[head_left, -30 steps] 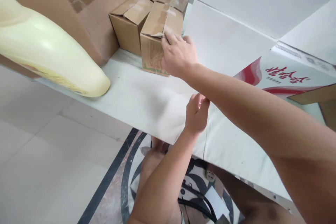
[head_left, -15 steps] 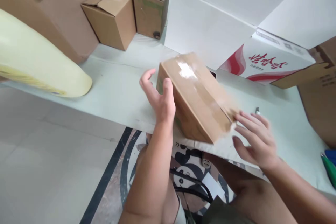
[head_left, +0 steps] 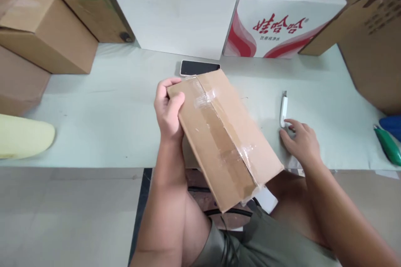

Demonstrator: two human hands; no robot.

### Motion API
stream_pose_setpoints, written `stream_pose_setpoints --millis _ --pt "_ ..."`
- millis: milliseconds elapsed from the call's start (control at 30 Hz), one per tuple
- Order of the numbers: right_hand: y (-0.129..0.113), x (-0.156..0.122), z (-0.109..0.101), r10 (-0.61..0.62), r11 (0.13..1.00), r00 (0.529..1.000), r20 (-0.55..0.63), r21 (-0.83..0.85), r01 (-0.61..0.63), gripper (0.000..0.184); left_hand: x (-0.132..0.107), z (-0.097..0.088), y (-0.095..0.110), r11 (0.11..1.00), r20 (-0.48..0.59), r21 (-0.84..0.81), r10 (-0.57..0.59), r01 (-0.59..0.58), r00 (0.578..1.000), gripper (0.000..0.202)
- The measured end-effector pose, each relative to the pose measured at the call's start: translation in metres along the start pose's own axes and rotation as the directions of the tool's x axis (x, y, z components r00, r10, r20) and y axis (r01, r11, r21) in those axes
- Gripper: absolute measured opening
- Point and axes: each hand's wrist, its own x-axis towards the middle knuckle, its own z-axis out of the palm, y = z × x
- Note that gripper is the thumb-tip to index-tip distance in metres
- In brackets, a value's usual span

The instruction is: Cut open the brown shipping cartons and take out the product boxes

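Observation:
My left hand [head_left: 169, 110] grips the far left corner of a brown cardboard box [head_left: 225, 137], thumb on top and fingers round the side. Clear tape crosses the box's top seam, and its near end juts past the table edge above my lap. My right hand [head_left: 301, 139] is at the table to the right of the box, thumb and forefinger apart. Its forefinger tip is at the near end of a white utility knife [head_left: 283, 110], which lies flat on the table with its tip pointing away from me.
A phone [head_left: 200, 68] lies behind the box. White cartons [head_left: 181, 12], one with red print [head_left: 282, 21], line the back. Brown boxes [head_left: 62, 37] stand left and right. A pale yellow roll [head_left: 25, 137] is far left, a green object [head_left: 388, 145] far right.
My left hand has closed on the box, which has turned and come nearer to me. My right hand has left the box's near end and moved to the knife. The view has swung right.

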Motion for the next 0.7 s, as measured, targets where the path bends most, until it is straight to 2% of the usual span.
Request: stream_pose_setpoints --millis 167,267,333,367,400,467,533,567,633,700 --pt "-0.009 0.016 -0.001 0.052 0.999 0.998 -0.028 0.002 -0.052 0.068 0.001 0.012 0.001 0.995 0.004 -0.102 -0.003 0.003 1.0 0.023" --pt "-0.017 0.024 -0.003 0.104 0.994 0.994 -0.027 0.025 -0.104 0.065 -0.001 0.015 0.0 0.993 0.004 -0.121 -0.004 0.005 1.0 0.023" --pt "-0.022 0.025 -0.004 0.156 0.979 0.987 -0.041 0.136 -0.149 0.062 -0.001 0.014 -0.001 0.992 0.004 -0.127 -0.002 0.002 1.0 0.025" --pt "-0.025 0.024 -0.004 0.175 0.954 0.983 -0.048 0.254 -0.157 0.059 -0.001 0.013 -0.001 0.992 0.002 -0.127 -0.002 0.002 1.0 0.025" --pt "-0.028 0.022 -0.005 0.188 0.9 0.981 -0.054 0.409 -0.15 0.053 -0.001 0.012 -0.002 0.992 0.001 -0.127 -0.005 0.005 1.0 0.025" --pt "-0.034 0.018 -0.008 0.198 0.676 0.978 -0.068 0.732 -0.086 0.038 -0.001 0.01 -0.003 0.991 0.004 -0.13 -0.008 0.009 1.0 0.025" --pt "-0.043 0.014 -0.016 0.202 0.441 0.975 -0.092 0.898 -0.006 0.022 0.0 0.009 -0.003 0.991 0.013 -0.137 -0.005 0.007 1.0 0.025" --pt "-0.049 0.011 -0.022 0.195 0.363 0.974 -0.118 0.931 0.04 0.017 -0.001 0.009 -0.004 0.99 0.016 -0.139 -0.004 0.006 1.0 0.025" --pt "-0.064 0.003 -0.038 0.15 0.291 0.964 -0.219 0.942 0.169 0.013 -0.002 0.011 -0.004 0.99 0.016 -0.14 -0.005 0.007 1.0 0.023" --pt "-0.084 -0.008 -0.06 0.085 0.277 0.926 -0.368 0.901 0.333 0.01 -0.004 0.014 -0.005 0.99 0.005 -0.144 -0.003 0.004 1.0 0.022"
